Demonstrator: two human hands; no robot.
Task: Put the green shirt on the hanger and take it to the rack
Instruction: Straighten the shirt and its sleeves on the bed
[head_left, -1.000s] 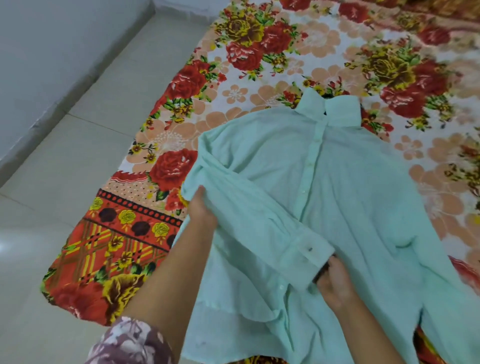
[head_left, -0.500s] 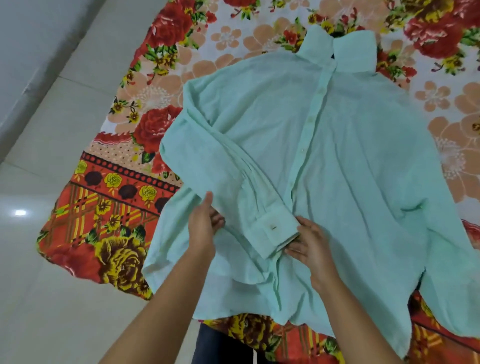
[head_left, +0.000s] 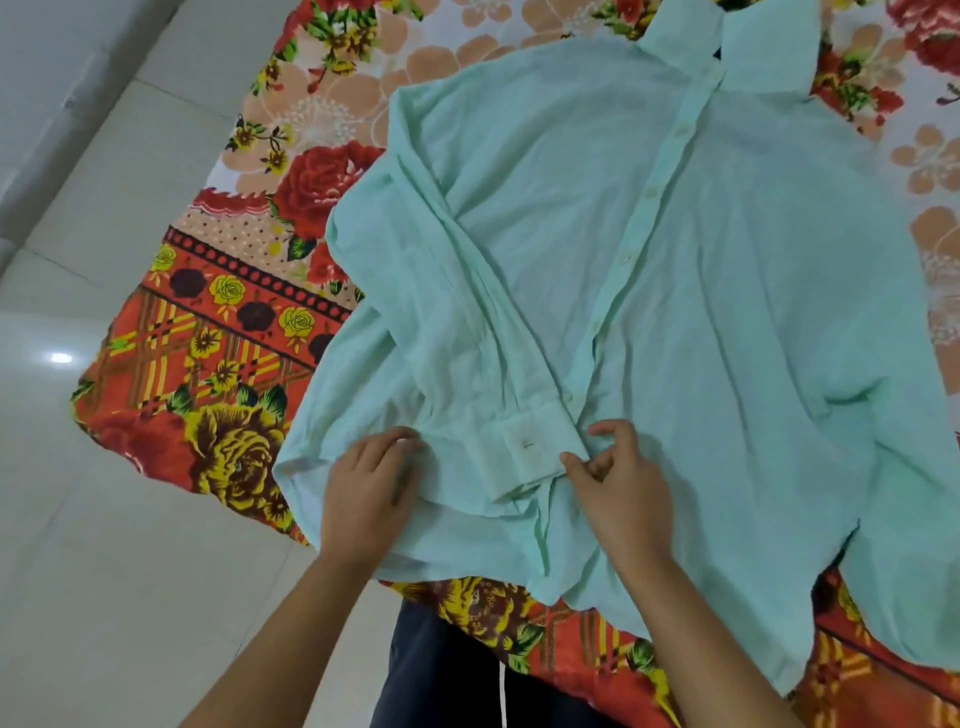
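Lowered since earlier: your left hand (head_left: 369, 488), flat, steadies the pale green button-up shirt (head_left: 727, 312), spread front-up on the red floral bedsheet (head_left: 234, 364); your right hand (head_left: 618, 483) pinches its sleeve cuff (head_left: 524, 447), likely straightening it for hanging.

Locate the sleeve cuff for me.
In the head view, the cuff lies low and centre on the green shirt, between the left hand and right hand.

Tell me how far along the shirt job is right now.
Done: the green shirt lies spread front-up on the floral sheet. In hand: the left hand rests on its lower front, and the right hand pinches the sleeve cuff. To do: hanging and carrying; no hanger or rack in view.
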